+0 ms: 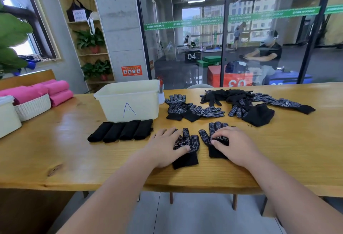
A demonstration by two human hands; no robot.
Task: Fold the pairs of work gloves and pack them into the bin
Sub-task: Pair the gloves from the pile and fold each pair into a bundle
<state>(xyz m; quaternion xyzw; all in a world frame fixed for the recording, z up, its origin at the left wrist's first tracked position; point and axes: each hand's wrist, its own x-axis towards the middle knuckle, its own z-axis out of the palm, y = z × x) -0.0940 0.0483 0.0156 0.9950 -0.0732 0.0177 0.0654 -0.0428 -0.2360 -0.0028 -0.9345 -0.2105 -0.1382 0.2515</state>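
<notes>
Right in front of us, near the front edge of the wooden table [74,150], two black knitted work gloves lie palm-up and side by side, a narrow strip of wood between them: the left glove [192,138] and the right glove [207,135]. Both have white grip dots, plain black cuffs towards us and a white printed mark on the palm that we cannot read. Our left hand [167,146] lies flat on the left glove and our right hand [233,144] on the right one, fingers stretched and pressing down, gripping nothing. Just left of them four folded black bundles [120,131] sit in a row, touching each other, directly in front of the cream plastic bin [115,107], which bears a blue handwritten "A". Behind our hands lies a loose overlapping pair [193,109], and further right a tangled heap of gloves [250,101]. On the glass wall beyond, a green strip reads "MAXIMUM".
</notes>
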